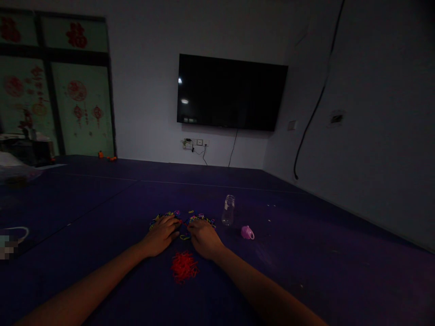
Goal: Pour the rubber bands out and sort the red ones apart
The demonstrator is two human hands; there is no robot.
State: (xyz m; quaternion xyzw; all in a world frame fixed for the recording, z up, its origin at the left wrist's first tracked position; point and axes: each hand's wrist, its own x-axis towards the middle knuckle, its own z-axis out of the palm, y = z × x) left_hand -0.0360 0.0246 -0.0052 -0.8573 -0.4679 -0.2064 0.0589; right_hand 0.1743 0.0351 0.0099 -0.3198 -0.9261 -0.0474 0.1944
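Note:
My left hand (161,235) lies palm down with its fingers spread over a pile of multicoloured small bands (157,220). Over a second multicoloured pile (206,219), just to the right, rests my right hand (204,237); its fingers are bent and point down, and their tips are hidden in the dim light. Nearer to me, between my forearms, is a heap of red bands (184,267). A clear bottle (228,211) without a lid stands right of the right hand. Beside it lies a pink cap (247,232) with a ring.
The purple surface (136,199) reaches to the wall, where a black television (231,93) hangs. A whitish plastic bag (15,167) is at the far left, with a white loop (23,231) nearer. Small orange objects (111,158) lie by the door.

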